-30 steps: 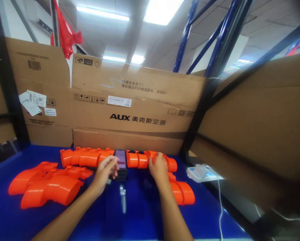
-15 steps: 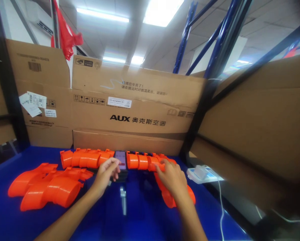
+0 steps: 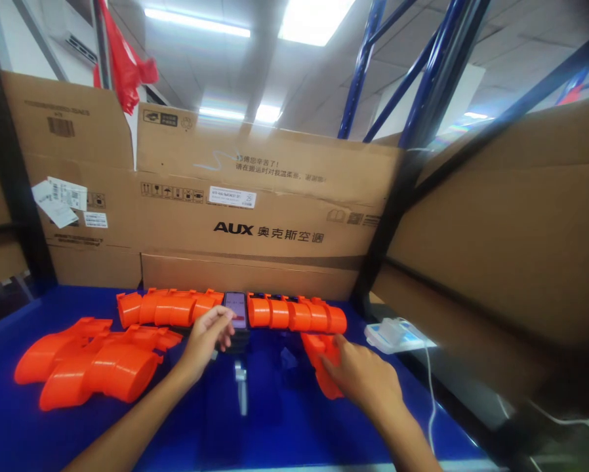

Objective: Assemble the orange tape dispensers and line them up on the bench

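My right hand (image 3: 366, 379) is on an orange curved plastic piece (image 3: 319, 354) at the right of the blue tabletop. Thumb and fingers close on its upper right side, and the hand covers part of it. My left hand (image 3: 210, 335) hovers in front of a phone (image 3: 235, 308) with a lit screen. Its fingers are curled, thumb against the index finger; whatever they pinch, if anything, is hidden. Behind my hands stand a left row of orange ring-shaped pieces (image 3: 174, 308) and a right row of similar pieces (image 3: 297, 313).
More orange curved pieces (image 3: 100, 370) lie at the left. A silver metal tool (image 3: 241, 387) rests in the middle of the blue tabletop (image 3: 284, 426). On the right sits a white-and-blue plastic box (image 3: 397, 335) with a white cable (image 3: 431, 406). A cardboard sheet (image 3: 255, 262) stands behind.
My right hand has moved down and right, from over the right row onto the nearer orange piece. The left hand keeps almost the same place and shape. The view has shifted slightly.
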Demonstrator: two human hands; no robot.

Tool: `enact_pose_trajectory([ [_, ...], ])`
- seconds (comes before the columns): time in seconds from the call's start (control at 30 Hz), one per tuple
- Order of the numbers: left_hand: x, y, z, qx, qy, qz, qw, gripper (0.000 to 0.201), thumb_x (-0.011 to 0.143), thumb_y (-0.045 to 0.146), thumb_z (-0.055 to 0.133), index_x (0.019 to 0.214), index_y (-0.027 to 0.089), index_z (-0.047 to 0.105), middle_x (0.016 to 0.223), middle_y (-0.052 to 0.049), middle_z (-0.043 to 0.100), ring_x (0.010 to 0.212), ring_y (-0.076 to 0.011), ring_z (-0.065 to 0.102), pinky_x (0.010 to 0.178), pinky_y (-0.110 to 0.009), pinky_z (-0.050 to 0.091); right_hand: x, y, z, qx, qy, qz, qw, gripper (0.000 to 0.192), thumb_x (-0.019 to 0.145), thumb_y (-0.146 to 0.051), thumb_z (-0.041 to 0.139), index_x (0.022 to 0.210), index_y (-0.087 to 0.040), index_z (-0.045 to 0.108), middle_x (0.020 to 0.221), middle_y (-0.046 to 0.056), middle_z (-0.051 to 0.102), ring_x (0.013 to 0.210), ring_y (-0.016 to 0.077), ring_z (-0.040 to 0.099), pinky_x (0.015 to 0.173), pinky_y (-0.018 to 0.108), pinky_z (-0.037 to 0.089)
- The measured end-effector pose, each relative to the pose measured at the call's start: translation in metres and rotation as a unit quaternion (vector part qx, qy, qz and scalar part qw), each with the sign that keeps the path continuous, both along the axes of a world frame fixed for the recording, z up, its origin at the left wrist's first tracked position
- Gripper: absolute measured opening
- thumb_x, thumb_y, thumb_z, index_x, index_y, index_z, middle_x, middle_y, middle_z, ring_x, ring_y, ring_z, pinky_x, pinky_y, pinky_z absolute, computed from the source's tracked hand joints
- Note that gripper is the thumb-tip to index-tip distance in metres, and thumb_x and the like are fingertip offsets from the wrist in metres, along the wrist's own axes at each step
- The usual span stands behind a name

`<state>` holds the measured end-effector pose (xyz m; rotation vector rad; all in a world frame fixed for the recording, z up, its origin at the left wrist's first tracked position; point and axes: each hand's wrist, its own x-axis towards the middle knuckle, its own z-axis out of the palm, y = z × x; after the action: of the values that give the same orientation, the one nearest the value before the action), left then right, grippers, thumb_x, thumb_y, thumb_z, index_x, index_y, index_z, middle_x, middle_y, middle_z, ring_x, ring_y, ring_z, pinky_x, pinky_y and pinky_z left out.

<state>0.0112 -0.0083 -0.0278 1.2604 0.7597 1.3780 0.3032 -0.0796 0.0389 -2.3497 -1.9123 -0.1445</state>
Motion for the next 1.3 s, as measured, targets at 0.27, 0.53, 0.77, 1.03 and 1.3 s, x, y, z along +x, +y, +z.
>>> enact_pose_trajectory([
  [0.27, 0.000, -0.002, 0.003, -0.001, 0.001, -0.001, 1.000, 0.034, 0.082, 0.051, 0.064, 0.091, 0.019, 0.063, 0.069, 0.000, 0.061, 0.049, -0.0102, 0.055, 0.043, -0.020, 0.039, -0.013, -0.009, 0.020, 0.077, -0.042, -0.015, 0.996, 0.041, 0.092, -0.052, 0.044, 0.103, -0.019, 0.066, 0.091, 0.013, 0.070, 0.077, 0.0294, 0.070, 0.061, 0.034, 0.046],
  [0.53, 0.001, -0.006, 0.007, -0.004, -0.013, 0.000, 1.000, 0.035, 0.079, 0.050, 0.068, 0.092, 0.018, 0.065, 0.068, -0.001, 0.061, 0.047, -0.0103, 0.055, 0.041, -0.020, 0.039, -0.031, -0.020, 0.041, 0.178, -0.016, -0.013, 0.984, 0.041, 0.091, -0.055, 0.042, 0.103, -0.021, 0.063, 0.093, 0.011, 0.070, 0.081, 0.0293, 0.067, 0.058, 0.031, 0.041],
  [0.77, 0.005, -0.013, 0.014, -0.008, -0.054, -0.043, 0.998, 0.050, 0.074, 0.045, 0.074, 0.114, 0.017, 0.063, 0.081, -0.006, 0.070, 0.054, -0.0141, 0.061, 0.045, -0.023, 0.045, -0.096, -0.013, 0.029, 0.312, 0.111, 0.193, 0.924, 0.035, 0.089, -0.050, 0.050, 0.104, -0.020, 0.059, 0.102, 0.014, 0.068, 0.093, 0.0289, 0.064, 0.074, 0.034, 0.048],
  [1.03, 0.008, -0.013, 0.016, -0.119, -0.184, 0.008, 0.976, 0.041, 0.070, 0.043, 0.079, 0.098, 0.020, 0.060, 0.086, -0.003, 0.073, 0.073, -0.0194, 0.070, 0.065, -0.027, 0.052, -0.144, -0.002, -0.001, 0.282, 0.196, 0.323, 0.882, 0.034, 0.091, -0.047, 0.052, 0.112, -0.021, 0.058, 0.102, 0.011, 0.067, 0.091, 0.0258, 0.064, 0.076, 0.033, 0.049],
  [1.3, 0.002, -0.005, 0.012, -0.129, -0.166, -0.005, 0.978, 0.039, 0.072, 0.055, 0.071, 0.077, 0.018, 0.059, 0.065, 0.002, 0.063, 0.051, -0.0133, 0.057, 0.051, -0.026, 0.044, -0.102, 0.037, -0.012, 0.114, 0.119, 0.288, 0.943, 0.016, 0.090, -0.030, 0.056, 0.096, -0.020, 0.067, 0.096, 0.009, 0.063, 0.095, 0.0248, 0.055, 0.085, 0.035, 0.041],
])
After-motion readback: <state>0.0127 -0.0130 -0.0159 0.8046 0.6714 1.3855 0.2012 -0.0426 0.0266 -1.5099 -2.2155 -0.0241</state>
